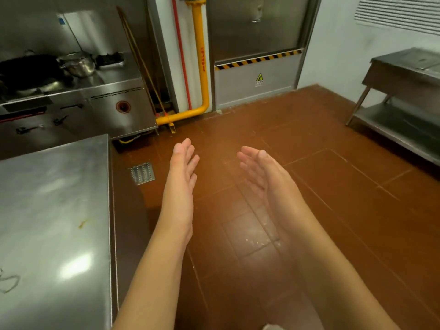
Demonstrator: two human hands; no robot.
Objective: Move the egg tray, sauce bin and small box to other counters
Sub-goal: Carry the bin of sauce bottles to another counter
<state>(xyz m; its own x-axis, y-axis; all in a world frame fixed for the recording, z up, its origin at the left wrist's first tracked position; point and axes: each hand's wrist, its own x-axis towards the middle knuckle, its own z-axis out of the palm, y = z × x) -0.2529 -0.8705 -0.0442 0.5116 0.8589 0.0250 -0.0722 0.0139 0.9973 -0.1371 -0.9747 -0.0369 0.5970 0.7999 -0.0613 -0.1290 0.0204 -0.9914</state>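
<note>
My left hand [182,177] and my right hand [266,173] are held out in front of me over the brown tiled floor, palms facing each other, fingers straight and a gap between the hands. Neither hand holds anything. No egg tray, sauce bin or small box is in view.
A steel counter [54,210] stands at my left. Behind it is a steel stove [100,101] with a wok [26,70] and a pot [78,64]. A yellow pipe [202,67] runs down the far wall beside a steel door [257,44]. A steel table [404,75] with a lower shelf stands at right.
</note>
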